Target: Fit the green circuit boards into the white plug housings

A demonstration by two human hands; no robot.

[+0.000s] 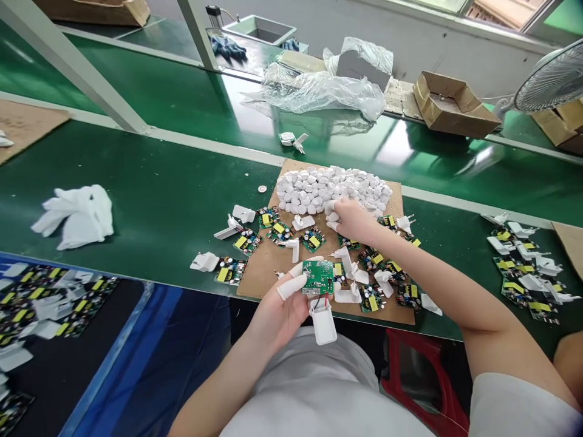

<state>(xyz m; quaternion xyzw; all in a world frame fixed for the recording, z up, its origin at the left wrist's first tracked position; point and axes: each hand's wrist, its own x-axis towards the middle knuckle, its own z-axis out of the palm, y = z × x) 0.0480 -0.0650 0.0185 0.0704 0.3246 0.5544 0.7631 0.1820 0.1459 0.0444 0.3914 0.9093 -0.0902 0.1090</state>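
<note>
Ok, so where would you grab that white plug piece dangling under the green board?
Probably by its two flat wide sides, near the bottom, coming up from below. The white shell hangs on thin wires from the green board pinched in the left hand, so its lower body is free, and gripping there avoids tugging the wires. The right hand is at the white cap pile.
</note>
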